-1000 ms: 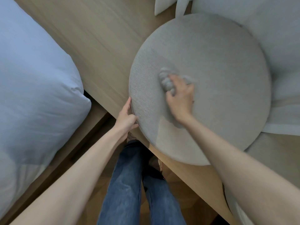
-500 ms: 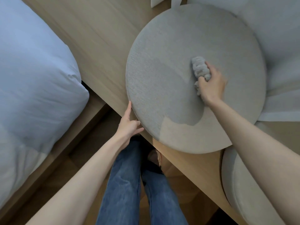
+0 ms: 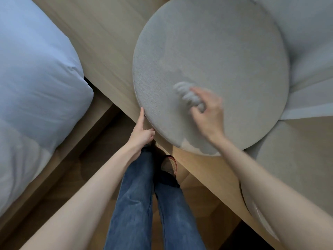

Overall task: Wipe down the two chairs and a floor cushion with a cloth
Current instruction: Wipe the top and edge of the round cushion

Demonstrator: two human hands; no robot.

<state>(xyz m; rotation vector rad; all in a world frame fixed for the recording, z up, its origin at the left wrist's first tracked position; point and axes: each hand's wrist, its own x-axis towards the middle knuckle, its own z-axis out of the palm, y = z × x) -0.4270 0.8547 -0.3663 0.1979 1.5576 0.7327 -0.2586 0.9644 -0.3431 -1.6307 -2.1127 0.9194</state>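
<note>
Now | round woven grey cushion (image 3: 225,51) | right hand (image 3: 207,112) grips bunched cloth (image 3: 187,94)

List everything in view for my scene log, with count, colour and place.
round cushion: one, grey, on the wooden platform, upper right
cloth: one, grey, bunched, on the cushion
second cushion: one, grey, lower right, partly hidden
wooden platform: one, light wood, centre
duvet: one, pale blue, left
white fabric: white, upper right
jeans: blue, bottom centre
left hand: at the cushion's edge
right hand: blurred, holding the cloth
</note>
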